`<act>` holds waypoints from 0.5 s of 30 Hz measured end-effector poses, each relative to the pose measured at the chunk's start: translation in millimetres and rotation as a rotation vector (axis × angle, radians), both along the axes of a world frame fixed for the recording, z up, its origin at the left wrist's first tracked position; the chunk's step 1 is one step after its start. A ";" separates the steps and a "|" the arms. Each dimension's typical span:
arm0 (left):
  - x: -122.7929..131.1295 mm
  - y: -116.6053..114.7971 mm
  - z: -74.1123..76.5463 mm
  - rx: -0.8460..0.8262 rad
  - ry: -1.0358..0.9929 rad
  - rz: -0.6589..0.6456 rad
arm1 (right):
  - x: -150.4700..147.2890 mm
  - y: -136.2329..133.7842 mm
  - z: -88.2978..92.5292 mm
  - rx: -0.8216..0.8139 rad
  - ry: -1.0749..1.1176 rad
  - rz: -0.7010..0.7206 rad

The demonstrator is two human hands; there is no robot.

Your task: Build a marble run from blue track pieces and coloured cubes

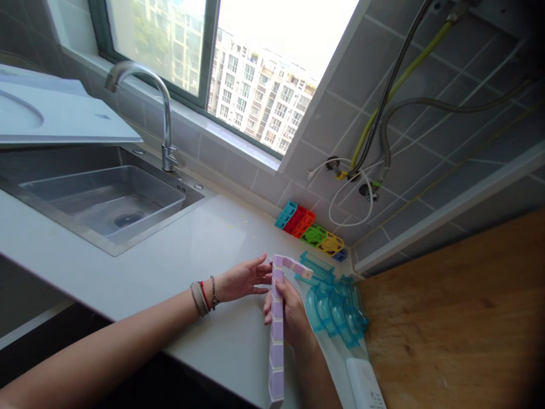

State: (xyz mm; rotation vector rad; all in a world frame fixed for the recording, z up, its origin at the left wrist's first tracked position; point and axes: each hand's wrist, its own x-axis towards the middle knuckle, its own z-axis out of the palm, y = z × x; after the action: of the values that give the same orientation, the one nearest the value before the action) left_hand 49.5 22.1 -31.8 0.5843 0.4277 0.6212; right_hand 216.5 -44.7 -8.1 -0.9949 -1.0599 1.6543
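A long strip of joined light-purple blocks (277, 329) stands in front of me, its upper end bending off to the right in a short arm. My right hand (292, 309) is closed round its upper part, thumb on the near face. Beside the bend, my left hand (244, 279) has its fingers stretched out towards the strip. Its fingertips come up to the strip's left side; whether they touch it I cannot tell. Just right of my right hand lie several translucent teal curved pieces (334, 312) on the white countertop (204, 233).
Against the wall sits a row of coloured plastic blocks (309, 227). To the left is a steel sink (114, 247) holding a clear tub (128, 196), under a faucet (167, 130). A wooden panel (451, 307) bounds the right side, near a white box (365, 383). Hoses (383, 113) hang on the wall.
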 end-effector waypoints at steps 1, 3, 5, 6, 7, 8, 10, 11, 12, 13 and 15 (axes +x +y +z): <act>1.4 -1.3 -0.8 0.006 0.012 0.005 | 0.2 -0.2 -0.2 0.005 0.042 0.012; 4.2 -4.4 -1.0 0.012 0.023 -0.002 | 0.9 -0.7 -0.4 -0.012 0.127 0.038; 5.9 -7.5 0.6 0.017 -0.005 -0.031 | 1.8 -1.0 -0.7 -0.068 0.198 0.061; 6.2 -8.8 1.8 0.025 -0.028 -0.044 | 2.2 -1.0 -1.1 -0.102 0.221 0.074; 6.2 -9.8 2.9 0.036 -0.053 -0.050 | 2.4 -0.8 -1.8 -0.131 0.234 0.084; 6.2 -10.6 3.9 0.047 -0.074 -0.045 | 2.5 -0.7 -2.8 -0.153 0.236 0.088; 6.3 -11.8 4.8 0.058 -0.101 -0.009 | 2.2 -0.1 -5.7 -0.174 0.225 0.071; 6.7 -12.2 4.8 0.057 -0.107 0.013 | 2.0 0.3 -7.3 -0.179 0.216 0.056; 7.2 -12.5 4.7 0.057 -0.106 0.030 | 1.7 0.7 -8.8 -0.181 0.206 0.043; 7.7 -12.6 4.5 0.057 -0.099 0.040 | 1.7 1.2 -10.0 -0.181 0.196 0.032; 8.2 -12.1 4.6 0.064 -0.063 0.064 | 2.6 2.4 -10.9 -0.174 0.166 0.024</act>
State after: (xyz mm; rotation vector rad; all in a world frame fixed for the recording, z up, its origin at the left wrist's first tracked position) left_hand 57.8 10.0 -27.2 0.6121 0.3692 0.7143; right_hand 219.1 -42.4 -19.1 -0.9401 -0.8318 1.8389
